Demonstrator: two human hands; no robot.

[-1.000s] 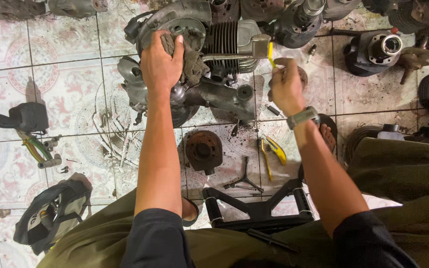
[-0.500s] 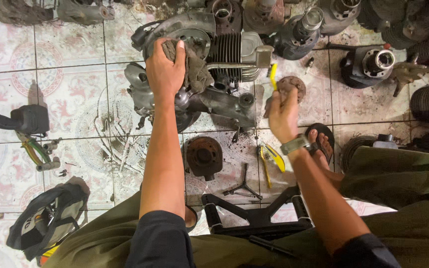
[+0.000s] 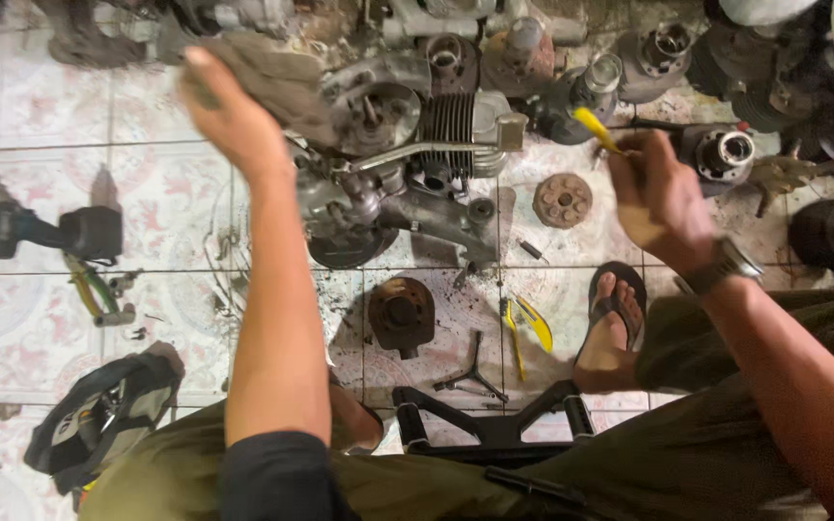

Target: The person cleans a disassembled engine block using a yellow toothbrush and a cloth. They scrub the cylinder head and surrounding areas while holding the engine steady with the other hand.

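Engine block (image 3: 407,154), grey with a finned cylinder, lies on the tiled floor (image 3: 31,318) at upper centre of the frame. Nearest the viewer, at lower centre, a black stand (image 3: 494,425); above it a three-armed wrench (image 3: 473,371), yellow-handled pliers (image 3: 525,326) and a rusty cylinder (image 3: 401,314). Left hand (image 3: 229,111), upper left, is clenched on a grey rag (image 3: 282,77) beside the block. Right hand (image 3: 660,188), upper right, is closed around a yellow-handled tool (image 3: 596,128), clear of the block.

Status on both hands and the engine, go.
Left hand grips rag, off engine. Right hand holds yellow-handled tool, clear of it. Nothing between.
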